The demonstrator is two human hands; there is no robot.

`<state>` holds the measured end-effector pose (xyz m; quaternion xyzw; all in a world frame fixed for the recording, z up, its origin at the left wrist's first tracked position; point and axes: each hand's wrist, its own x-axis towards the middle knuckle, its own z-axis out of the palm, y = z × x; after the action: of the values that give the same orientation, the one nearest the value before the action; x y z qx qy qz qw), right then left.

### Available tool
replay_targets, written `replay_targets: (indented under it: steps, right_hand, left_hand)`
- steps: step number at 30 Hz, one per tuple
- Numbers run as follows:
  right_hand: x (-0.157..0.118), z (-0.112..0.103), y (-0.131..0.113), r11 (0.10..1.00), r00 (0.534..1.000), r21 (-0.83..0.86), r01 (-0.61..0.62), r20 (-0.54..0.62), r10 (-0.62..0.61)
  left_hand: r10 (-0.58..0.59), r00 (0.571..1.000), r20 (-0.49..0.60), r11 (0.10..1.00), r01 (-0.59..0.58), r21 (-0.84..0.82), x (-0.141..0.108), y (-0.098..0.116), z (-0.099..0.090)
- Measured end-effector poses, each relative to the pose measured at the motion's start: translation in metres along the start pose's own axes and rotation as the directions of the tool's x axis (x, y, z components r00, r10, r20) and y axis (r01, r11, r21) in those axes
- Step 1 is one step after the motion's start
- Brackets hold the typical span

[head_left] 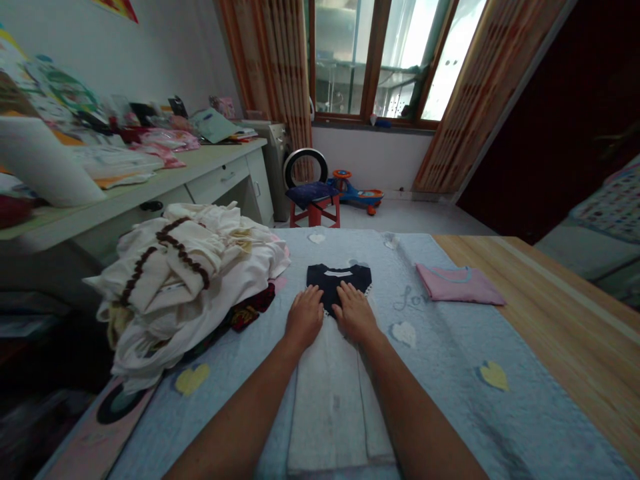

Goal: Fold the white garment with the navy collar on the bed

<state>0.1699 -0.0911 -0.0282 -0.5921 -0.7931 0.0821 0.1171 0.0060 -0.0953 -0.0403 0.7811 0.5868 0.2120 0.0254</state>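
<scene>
A garment with a dark navy top part (331,277) and a long pale lower part (327,400) lies flat, folded narrow, on a light blue cloth (440,400). My left hand (305,313) rests on the left edge of the navy part, fingers stretched forward. On its right side lies my right hand (355,310), palm down with the fingers spread. Neither hand grips anything. A folded pink garment with a light blue neckline (457,285) lies to the right, apart from my hands.
A big heap of cream and white clothes (195,260) sits at the left. Bare wood of the table (550,313) shows at the right. Beyond are a cluttered desk (200,170), a red stool with a dark cushion (314,195) and a blue ride-on toy (357,193).
</scene>
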Motion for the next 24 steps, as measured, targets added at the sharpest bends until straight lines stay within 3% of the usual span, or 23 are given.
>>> replay_targets:
  steps: [14, 24]
  right_hand:
    - [0.0, -0.001, -0.002, 1.0, 1.0, -0.006, -0.012, 0.026, 0.012]
    - [0.0, -0.003, -0.003, 1.0, 0.999, -0.004, -0.018, 0.043, 0.018]
  left_hand:
    - [0.003, 0.997, 0.076, 0.997, -0.008, 0.072, 0.003, 0.005, -0.006]
    - [-0.009, 0.994, 0.11, 0.998, 0.003, 0.058, 0.026, -0.007, -0.002]
